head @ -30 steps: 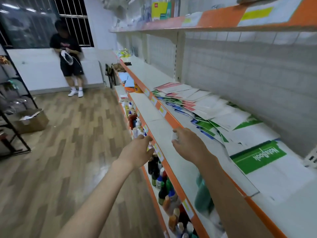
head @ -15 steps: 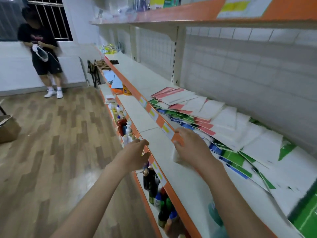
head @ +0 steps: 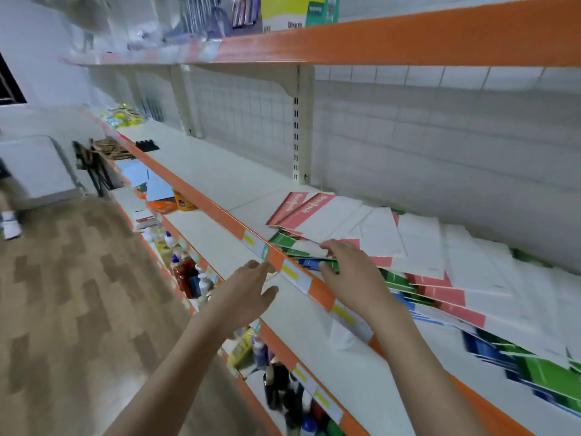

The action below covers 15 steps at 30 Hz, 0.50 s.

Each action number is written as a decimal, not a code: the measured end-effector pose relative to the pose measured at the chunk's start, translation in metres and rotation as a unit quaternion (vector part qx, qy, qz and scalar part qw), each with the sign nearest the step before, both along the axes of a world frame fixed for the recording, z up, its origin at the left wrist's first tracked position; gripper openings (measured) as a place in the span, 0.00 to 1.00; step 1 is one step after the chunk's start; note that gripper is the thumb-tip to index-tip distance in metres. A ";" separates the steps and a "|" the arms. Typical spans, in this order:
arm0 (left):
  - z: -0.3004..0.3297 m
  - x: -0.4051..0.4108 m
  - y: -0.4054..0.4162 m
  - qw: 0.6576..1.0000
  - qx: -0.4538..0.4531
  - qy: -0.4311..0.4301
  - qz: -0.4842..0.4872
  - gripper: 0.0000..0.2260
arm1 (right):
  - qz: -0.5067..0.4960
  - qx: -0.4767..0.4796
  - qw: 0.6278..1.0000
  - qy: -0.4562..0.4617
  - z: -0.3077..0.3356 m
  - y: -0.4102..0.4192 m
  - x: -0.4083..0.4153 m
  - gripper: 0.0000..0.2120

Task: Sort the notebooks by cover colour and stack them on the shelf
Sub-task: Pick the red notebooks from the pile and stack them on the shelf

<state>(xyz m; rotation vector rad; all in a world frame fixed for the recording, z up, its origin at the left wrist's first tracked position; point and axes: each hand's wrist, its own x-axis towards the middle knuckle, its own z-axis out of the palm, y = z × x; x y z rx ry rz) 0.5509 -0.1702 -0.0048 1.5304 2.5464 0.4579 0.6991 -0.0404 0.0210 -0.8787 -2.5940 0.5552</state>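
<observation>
A loose spread of notebooks (head: 418, 247) lies fanned along the white shelf (head: 220, 174), their covers white with red, green or blue bands. Two red-banded notebooks (head: 301, 207) sit at the left end of the spread. My right hand (head: 349, 272) reaches over the orange shelf edge, and its fingertips touch the green and blue notebook edges (head: 292, 247) at the near left of the pile. My left hand (head: 248, 287) hovers just in front of the orange edge strip (head: 273, 256), fingers relaxed and holding nothing.
An upper shelf (head: 408, 42) with boxed goods overhangs the notebooks. The lower shelf (head: 314, 335) juts out beneath, with bottles (head: 188, 272) under it. Wooden floor (head: 63, 309) lies to the left, where a person's shoe (head: 11, 226) shows. Small items (head: 125, 116) sit far along the shelf.
The view has swung right toward the shelf. My right hand has moved forward from the shelf edge onto the left end of the notebook spread; my left hand has risen to the edge strip.
</observation>
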 end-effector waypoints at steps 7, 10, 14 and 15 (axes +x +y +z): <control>0.003 -0.067 0.039 0.999 0.022 0.000 -0.028 0.19 | -0.028 0.005 0.999 -0.013 -0.002 0.036 -0.063 0.19; 0.004 -0.094 0.066 0.999 0.028 -0.003 -0.041 0.19 | -0.047 0.004 0.999 -0.022 -0.002 0.058 -0.092 0.21; 0.011 -0.126 0.112 0.997 0.026 0.004 -0.074 0.18 | -0.077 0.006 0.997 -0.009 -0.005 0.086 -0.124 0.21; 0.012 -0.131 0.124 0.996 0.024 0.009 -0.086 0.18 | -0.086 0.004 0.996 -0.008 -0.006 0.092 -0.129 0.21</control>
